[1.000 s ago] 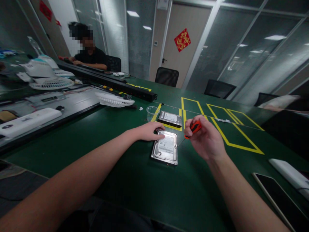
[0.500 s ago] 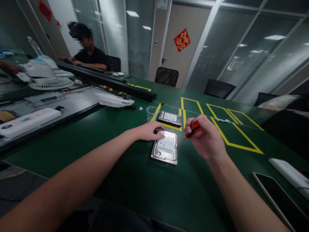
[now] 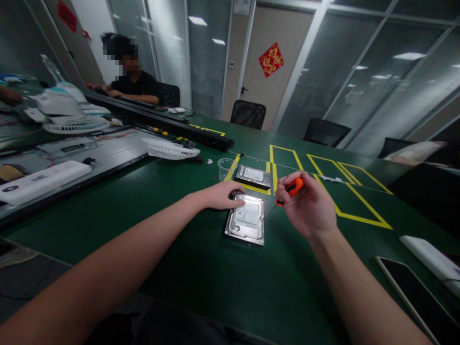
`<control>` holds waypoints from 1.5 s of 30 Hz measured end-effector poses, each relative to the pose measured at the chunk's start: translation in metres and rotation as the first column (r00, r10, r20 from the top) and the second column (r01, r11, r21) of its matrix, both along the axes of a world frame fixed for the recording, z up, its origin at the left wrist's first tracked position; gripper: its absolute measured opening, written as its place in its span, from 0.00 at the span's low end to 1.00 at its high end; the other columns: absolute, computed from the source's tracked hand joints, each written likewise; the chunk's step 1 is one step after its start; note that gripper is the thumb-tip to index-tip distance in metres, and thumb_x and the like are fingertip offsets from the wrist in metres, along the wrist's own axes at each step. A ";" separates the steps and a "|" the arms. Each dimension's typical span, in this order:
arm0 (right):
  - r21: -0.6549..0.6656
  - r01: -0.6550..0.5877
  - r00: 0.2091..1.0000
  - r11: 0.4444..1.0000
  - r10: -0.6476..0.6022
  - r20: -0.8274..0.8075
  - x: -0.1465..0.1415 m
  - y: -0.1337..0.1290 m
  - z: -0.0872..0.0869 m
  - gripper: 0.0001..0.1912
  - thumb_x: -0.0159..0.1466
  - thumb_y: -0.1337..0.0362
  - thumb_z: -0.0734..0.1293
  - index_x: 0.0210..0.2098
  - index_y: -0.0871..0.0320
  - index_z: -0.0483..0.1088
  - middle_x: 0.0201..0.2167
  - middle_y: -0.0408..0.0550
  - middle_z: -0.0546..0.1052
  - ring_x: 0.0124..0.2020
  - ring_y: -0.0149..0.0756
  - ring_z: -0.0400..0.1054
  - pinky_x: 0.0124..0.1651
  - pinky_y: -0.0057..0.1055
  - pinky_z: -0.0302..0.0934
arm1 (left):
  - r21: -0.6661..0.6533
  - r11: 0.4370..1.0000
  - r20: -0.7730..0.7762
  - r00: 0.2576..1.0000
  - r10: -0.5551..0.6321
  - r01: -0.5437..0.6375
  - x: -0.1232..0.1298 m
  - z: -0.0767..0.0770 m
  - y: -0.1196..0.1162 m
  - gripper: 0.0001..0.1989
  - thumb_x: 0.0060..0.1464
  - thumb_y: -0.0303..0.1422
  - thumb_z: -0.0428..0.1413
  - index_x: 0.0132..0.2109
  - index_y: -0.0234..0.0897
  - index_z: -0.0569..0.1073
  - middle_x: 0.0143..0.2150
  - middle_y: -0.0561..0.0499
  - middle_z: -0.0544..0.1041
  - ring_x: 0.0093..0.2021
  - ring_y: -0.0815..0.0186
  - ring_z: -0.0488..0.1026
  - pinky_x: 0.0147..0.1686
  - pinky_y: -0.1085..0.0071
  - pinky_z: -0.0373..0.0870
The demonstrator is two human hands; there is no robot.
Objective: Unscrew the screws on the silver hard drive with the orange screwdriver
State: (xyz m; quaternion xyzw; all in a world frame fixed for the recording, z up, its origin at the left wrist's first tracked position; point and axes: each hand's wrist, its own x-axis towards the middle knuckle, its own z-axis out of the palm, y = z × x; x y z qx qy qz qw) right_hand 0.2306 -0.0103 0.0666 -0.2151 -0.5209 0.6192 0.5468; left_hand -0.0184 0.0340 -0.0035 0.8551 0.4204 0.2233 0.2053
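Note:
A silver hard drive (image 3: 246,221) lies flat on the green table, its label facing up. My left hand (image 3: 223,195) grips its far left corner, with the thumb on top and the other fingers partly hidden at the side. In my right hand (image 3: 309,203) is a screwdriver (image 3: 295,186) with an orange and black handle, held between thumb and fingers. Its thin shaft slants down to the drive's right edge, where the tip meets the notch in the side. Just behind, a second hard drive (image 3: 253,176) rests inside a yellow tape outline.
A clear plastic cup (image 3: 226,168) stands left of the second drive. White fan parts (image 3: 170,148) and a long black power strip (image 3: 201,135) lie to the left. At right are a phone (image 3: 413,292) and a white box (image 3: 431,258). A person (image 3: 134,86) sits across the table.
The screwdriver handle has turned in my right hand, showing more orange, and the fingers have shifted slightly around it. My left hand and the drive have stayed in place.

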 end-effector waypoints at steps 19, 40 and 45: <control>0.032 0.007 0.999 0.999 -0.008 0.040 -0.001 0.000 -0.001 0.18 0.71 0.52 0.61 0.33 0.54 0.77 0.29 0.46 0.72 0.24 0.31 0.59 0.30 0.33 0.56 | 0.014 1.000 -0.008 1.000 -0.002 0.002 0.000 -0.001 0.001 0.24 0.59 0.47 0.59 0.57 0.37 0.75 0.55 0.42 0.78 0.52 0.55 0.75 0.50 0.63 0.69; 0.065 0.016 0.998 0.998 -0.020 0.063 -0.002 -0.002 -0.001 0.17 0.70 0.50 0.62 0.36 0.52 0.77 0.30 0.46 0.72 0.24 0.32 0.59 0.30 0.34 0.58 | 0.012 1.000 0.000 1.000 0.001 -0.001 0.001 0.000 0.000 0.24 0.59 0.46 0.59 0.56 0.37 0.75 0.54 0.43 0.79 0.51 0.56 0.75 0.49 0.64 0.69; 0.025 -0.007 1.000 1.000 0.006 0.031 0.000 -0.001 -0.001 0.15 0.69 0.56 0.64 0.31 0.55 0.75 0.29 0.46 0.71 0.26 0.31 0.61 0.31 0.31 0.58 | 0.004 1.000 -0.011 1.000 0.006 -0.006 0.000 0.000 0.000 0.24 0.59 0.46 0.59 0.57 0.37 0.74 0.54 0.43 0.78 0.50 0.56 0.75 0.49 0.64 0.69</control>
